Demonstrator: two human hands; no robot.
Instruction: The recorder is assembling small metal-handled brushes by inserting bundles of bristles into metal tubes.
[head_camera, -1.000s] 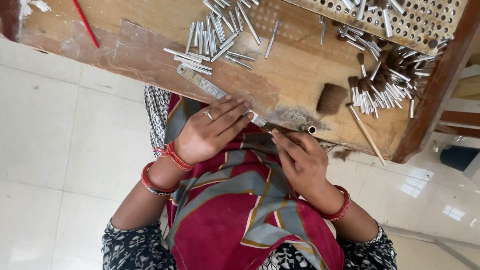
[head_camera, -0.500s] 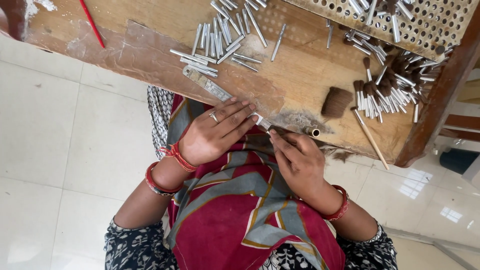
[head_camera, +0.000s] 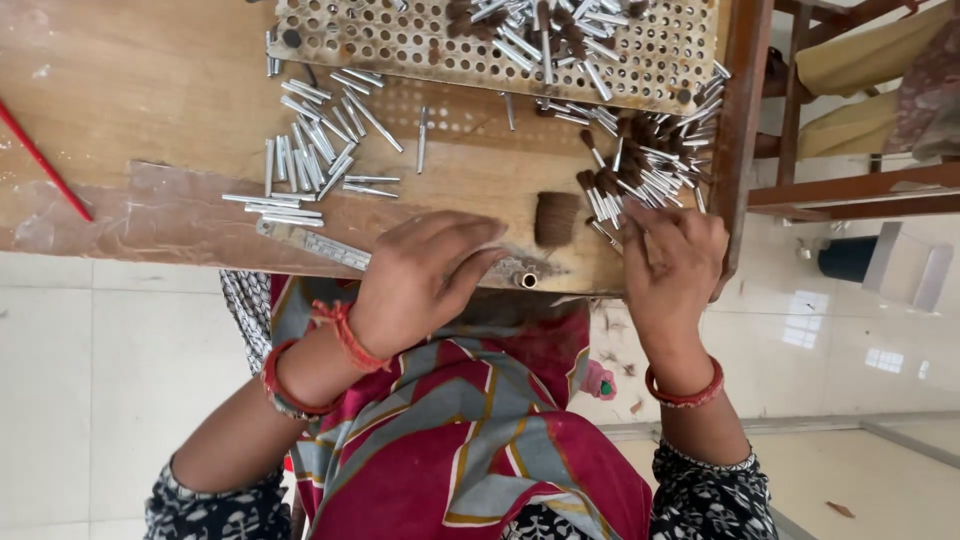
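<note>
R hand (head_camera: 672, 262): moved fr. lap to bristle-tipped metal tubes (head_camera: 640, 170); fingers on pile, grip unclear.
L hand (head_camera: 425, 275): now flat on desk (head_camera: 130, 120), released.

Both forearms come up from the bottom, heading toward 12 o'clock. Left hand (head_camera: 420, 280) is palm down, fingers together and stretched out toward 2 o'clock, pretty flat. Right hand (head_camera: 672, 268) sits off at 3 o'clock from it, back of hand up, fingers curled down at the tips. Bangles on both wrists.
</note>
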